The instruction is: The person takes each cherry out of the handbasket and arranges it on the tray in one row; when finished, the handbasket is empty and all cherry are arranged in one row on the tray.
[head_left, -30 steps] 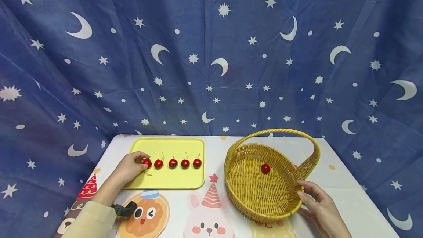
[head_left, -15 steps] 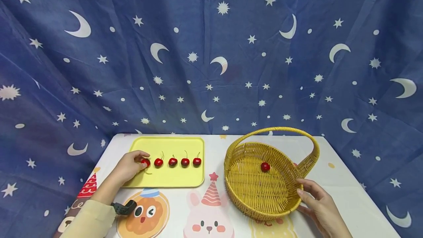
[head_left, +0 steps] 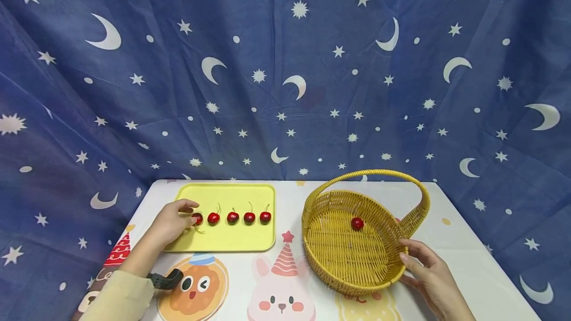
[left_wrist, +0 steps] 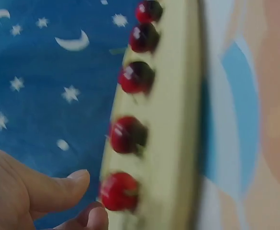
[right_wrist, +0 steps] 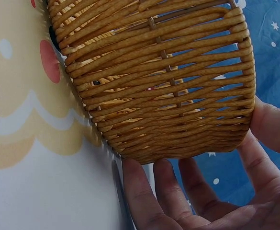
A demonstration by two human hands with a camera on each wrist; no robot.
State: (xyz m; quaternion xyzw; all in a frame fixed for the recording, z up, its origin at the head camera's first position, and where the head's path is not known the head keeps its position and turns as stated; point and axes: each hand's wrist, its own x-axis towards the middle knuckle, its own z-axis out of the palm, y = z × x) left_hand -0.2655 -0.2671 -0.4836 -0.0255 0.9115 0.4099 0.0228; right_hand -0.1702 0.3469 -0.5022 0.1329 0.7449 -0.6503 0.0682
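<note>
Several red cherries (head_left: 233, 217) with stems lie in a row on a yellow tray (head_left: 223, 241) at the left of the table. My left hand (head_left: 173, 222) is at the leftmost cherry (left_wrist: 119, 191); in the left wrist view its thumb and fingertips stand apart, beside that cherry and not round it. At the right, a yellow wicker basket (head_left: 348, 261) with a tall handle holds one cherry (head_left: 357, 224). My right hand (head_left: 428, 274) grips the basket's right side, thumb at the rim and fingers against the outer woven wall (right_wrist: 163, 120).
A white tablecloth (head_left: 285, 261) with cartoon prints covers the table. Behind it hangs a blue curtain (head_left: 267, 133) with moons and stars. A dark strap (head_left: 166, 280) is on the left wrist. The basket's handle (head_left: 374, 173) arches high over its opening.
The left hand's fingers have spread and come off the leftmost cherry they were pinching, which stays at the row's end. The right hand and basket have hardly moved.
</note>
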